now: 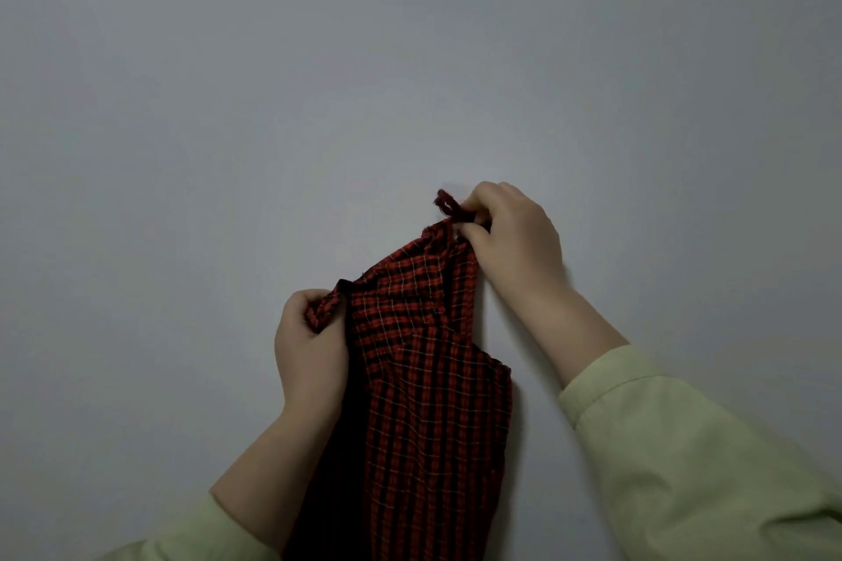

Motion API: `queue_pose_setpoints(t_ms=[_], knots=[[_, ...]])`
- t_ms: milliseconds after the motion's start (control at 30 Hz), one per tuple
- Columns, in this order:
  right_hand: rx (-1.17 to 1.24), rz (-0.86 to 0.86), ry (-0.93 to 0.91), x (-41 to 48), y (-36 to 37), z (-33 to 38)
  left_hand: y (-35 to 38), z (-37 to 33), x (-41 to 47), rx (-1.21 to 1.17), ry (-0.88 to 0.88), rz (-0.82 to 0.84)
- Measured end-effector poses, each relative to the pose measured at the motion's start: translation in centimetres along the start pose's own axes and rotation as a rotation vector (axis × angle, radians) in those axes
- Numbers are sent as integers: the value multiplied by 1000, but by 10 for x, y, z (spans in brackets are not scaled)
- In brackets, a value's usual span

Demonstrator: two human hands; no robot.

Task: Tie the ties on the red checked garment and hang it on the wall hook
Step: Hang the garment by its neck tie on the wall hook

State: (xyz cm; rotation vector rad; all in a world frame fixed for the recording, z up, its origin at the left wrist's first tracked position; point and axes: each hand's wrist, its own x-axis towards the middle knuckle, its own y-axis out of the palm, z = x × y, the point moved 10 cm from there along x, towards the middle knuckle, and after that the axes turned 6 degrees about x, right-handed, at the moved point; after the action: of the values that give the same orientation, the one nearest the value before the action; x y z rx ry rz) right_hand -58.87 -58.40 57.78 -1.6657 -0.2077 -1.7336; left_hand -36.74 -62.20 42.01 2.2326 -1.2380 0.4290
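Observation:
The red checked garment (423,378) hangs against a plain grey wall, running down out of the bottom of the head view. My right hand (515,237) pinches its top corner high against the wall, where a short red tie end (449,203) sticks up to the left of the fingers. My left hand (310,342) is lower and to the left, closed on another narrow checked tie (326,307) at the garment's left edge. The wall hook is not visible; my right hand covers that spot.
The grey wall (319,82) fills the view with nothing else on it. Pale green sleeves (683,446) cover both my forearms at the bottom corners.

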Motion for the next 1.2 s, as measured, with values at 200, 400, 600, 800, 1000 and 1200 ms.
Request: queue_pose_setpoints(t_ms=[200,400,600,800,1000,1200], knots=[[-57,-11,-41,-17,6,-3,4,-3,-1,196,132,0],[-60,-55,-11,-31,6,-9,-2,0,4,342,229,-23],[40,-52,10,-48,14,-17,-10,5,4,320,170,4],[266,-125,-23,-81,5,-10,-15,11,8,310,121,63],[203,142,-51,-122,41,3,0,30,1,79,-67,392],[333,90,232,-149,46,-29,17,51,-22,-67,-330,748]])
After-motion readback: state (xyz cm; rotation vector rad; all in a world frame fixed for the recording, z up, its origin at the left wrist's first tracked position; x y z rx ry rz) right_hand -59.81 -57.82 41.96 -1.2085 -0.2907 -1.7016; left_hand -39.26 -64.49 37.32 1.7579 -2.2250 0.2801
